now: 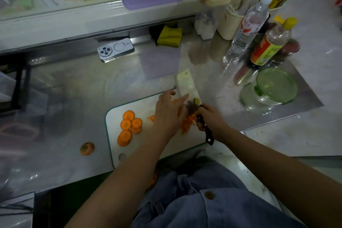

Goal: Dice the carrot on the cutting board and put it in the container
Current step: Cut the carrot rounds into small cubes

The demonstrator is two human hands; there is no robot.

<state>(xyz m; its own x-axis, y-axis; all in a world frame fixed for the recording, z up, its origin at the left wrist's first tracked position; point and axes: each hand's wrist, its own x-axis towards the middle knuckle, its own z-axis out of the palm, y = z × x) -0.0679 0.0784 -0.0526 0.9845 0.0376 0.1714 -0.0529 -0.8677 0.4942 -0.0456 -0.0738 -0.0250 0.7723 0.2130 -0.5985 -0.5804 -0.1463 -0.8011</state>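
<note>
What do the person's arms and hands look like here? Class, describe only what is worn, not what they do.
Both forearms are bare, with no sleeves in view. The left hand and right hand wear no gloves; no watch, ring or bracelet shows. Below them is a blue denim garment with a brown button.

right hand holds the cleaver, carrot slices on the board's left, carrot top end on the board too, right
No: the head view shows the carrot top end off the cutting board, on the counter to its left. The right hand does grip the cleaver, and the slices sit on the board's left.
</note>
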